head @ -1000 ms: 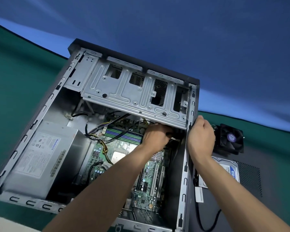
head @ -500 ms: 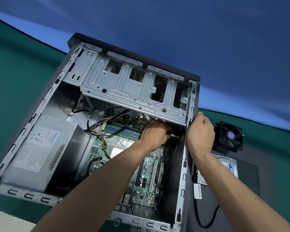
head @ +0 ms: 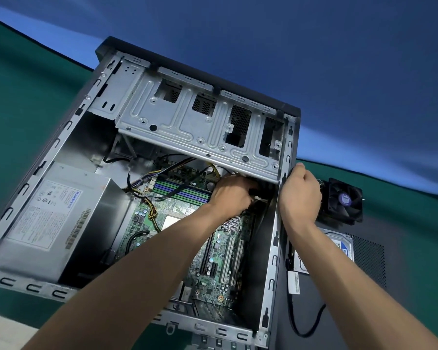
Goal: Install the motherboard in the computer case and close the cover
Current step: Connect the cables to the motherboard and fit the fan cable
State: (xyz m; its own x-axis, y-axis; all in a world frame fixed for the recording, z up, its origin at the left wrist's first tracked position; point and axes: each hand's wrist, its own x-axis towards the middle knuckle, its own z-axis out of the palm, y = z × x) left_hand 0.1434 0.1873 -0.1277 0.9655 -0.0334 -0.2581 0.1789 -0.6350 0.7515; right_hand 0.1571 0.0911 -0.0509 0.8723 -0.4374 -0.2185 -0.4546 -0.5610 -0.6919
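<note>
The open computer case [head: 273, 248] lies on its side on the green table. The green motherboard [head: 220, 263] sits flat inside it, with black cables across its top. My left hand [head: 232, 195] reaches under the silver drive cage [head: 195, 127] at the board's upper right corner, fingers curled round a black cable with a small white connector [head: 258, 198]. My right hand [head: 300, 192] grips the case's right rail near the cage corner. The dark side cover [head: 364, 286] lies flat to the right of the case.
A silver power supply [head: 53, 218] fills the case's lower left. On the side cover rest a black fan [head: 343, 200], a hard drive [head: 336, 248] and a looping black cable [head: 306, 322]. A blue backdrop rises behind the table.
The view has shifted slightly, so the case sits a little higher in frame. Both hands stay in the same places, the left still working at the connector under the cage.
</note>
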